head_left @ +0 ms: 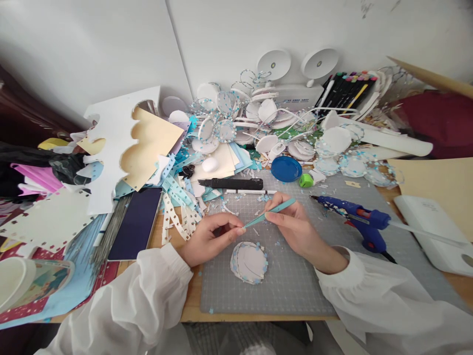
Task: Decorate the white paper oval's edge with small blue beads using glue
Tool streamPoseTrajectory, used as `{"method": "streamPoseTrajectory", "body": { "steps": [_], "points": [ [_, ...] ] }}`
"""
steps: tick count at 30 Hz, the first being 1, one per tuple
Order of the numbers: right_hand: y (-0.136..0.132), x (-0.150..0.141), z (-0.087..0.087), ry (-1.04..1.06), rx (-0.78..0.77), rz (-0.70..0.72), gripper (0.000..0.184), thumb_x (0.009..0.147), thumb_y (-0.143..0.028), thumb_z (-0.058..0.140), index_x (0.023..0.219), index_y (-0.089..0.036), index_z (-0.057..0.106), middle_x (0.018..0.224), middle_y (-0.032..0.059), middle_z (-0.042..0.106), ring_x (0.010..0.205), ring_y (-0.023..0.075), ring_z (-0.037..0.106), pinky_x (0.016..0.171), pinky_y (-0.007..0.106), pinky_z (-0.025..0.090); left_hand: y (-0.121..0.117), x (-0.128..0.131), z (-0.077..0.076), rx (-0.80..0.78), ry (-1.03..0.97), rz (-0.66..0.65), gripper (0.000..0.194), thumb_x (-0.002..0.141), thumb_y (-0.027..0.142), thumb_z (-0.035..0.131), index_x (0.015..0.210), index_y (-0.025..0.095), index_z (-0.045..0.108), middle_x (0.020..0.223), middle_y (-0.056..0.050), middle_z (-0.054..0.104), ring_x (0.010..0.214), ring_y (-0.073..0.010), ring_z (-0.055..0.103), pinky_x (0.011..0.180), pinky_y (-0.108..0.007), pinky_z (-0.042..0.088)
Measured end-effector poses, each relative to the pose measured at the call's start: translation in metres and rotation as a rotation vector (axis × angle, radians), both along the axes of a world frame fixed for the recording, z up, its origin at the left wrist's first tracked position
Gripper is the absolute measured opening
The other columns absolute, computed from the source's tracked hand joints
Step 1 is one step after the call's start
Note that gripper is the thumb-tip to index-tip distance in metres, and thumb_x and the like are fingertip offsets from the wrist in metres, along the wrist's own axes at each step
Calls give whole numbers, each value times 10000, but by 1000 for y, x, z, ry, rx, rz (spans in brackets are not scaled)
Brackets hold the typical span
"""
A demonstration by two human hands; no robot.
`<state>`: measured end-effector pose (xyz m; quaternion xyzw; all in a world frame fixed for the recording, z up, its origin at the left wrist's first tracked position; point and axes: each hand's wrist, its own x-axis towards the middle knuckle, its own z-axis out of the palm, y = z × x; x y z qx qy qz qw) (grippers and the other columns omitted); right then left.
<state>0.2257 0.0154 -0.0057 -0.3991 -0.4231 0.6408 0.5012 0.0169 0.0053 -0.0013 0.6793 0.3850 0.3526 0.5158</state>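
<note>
My right hand (290,222) is closed around a pair of light blue tweezers (275,210), whose tips slant down to the left. Those tips meet the pinched thumb and finger of my left hand (214,236); whatever is between them is too small to make out. Just below both hands, a round white disc (249,262) lies flat on the grey cutting mat (229,301). Thin cord and small pale blue pieces run around its edge.
A blue glue gun (354,214) lies right of my hands. Beyond them are a black utility knife (232,184), a white pen (251,192), a blue lid (286,169) and a green tape roll (306,180). Piled decorated discs (225,106) line the back; a dark blue phone-like slab (135,224) lies left.
</note>
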Motion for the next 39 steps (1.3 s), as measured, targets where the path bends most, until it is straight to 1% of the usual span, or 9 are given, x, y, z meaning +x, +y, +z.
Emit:
{"method": "streamPoseTrajectory", "body": {
  "steps": [8,14,18,23,25,29,33,36,39],
  "points": [
    [4,1,7,248,-224,-48,276,581,-259,799,636,-222,531,555,-57,418,541,108,398,577,295,344,0,-1,3,132,77,29,289,919,351,527,769,136,648,709,-44,627,635,-128,534,588,-237,420],
    [10,9,12,453,-275,-260,287,572,-189,808,642,-223,532,590,-54,434,492,81,355,509,277,369,0,-9,16,515,189,157,279,962,214,393,1073,149,642,1050,-119,663,1008,-214,594,890,-353,465],
    [7,7,27,479,-231,-265,189,677,-203,766,682,-226,578,685,-31,552,499,74,396,540,295,414,-17,3,35,1027,433,-61,443,933,235,390,1355,123,462,1367,-151,535,1325,-253,419,1087,-420,343],
    [-4,-10,53,467,-181,-138,114,761,-248,717,715,-258,613,727,-29,599,548,96,453,615,316,456,-45,40,46,1441,661,-323,473,967,356,304,1402,245,453,1540,75,324,1469,-129,129,1186,-283,160],
    [-7,-17,60,426,-119,-94,98,787,-282,692,731,-260,614,730,-20,593,564,108,459,626,323,465,-54,51,44,1473,685,-330,493,969,390,278,1418,262,436,1542,92,311,1473,-128,114,1180,-280,184],
    [-10,-27,65,456,-110,-109,107,781,-275,691,725,-252,602,730,-15,579,564,100,448,633,313,468,-69,65,38,1471,659,-321,587,956,475,228,1444,195,397,1544,14,317,1482,-195,76,1160,-440,238],
    [-15,-32,65,461,-122,-100,99,789,-275,675,723,-259,603,724,-12,572,565,105,452,637,321,467,-73,67,41,1538,638,-388,560,962,464,218,1428,241,434,1511,77,369,1453,-117,193,1143,-266,281],
    [-19,-34,69,509,-220,-103,95,757,-254,697,710,-263,615,729,-10,591,574,112,463,636,328,470,-67,61,50,1566,668,-373,490,971,443,253,1408,333,446,1492,168,365,1452,-76,164,1131,-217,272],
    [-22,-35,72,597,-420,-143,141,703,-216,748,674,-239,612,695,-25,589,566,92,461,621,301,471,-59,55,58,1455,713,-258,530,969,498,264,1434,291,410,1531,114,324,1474,-139,73,1166,-303,176]
  ]
}}
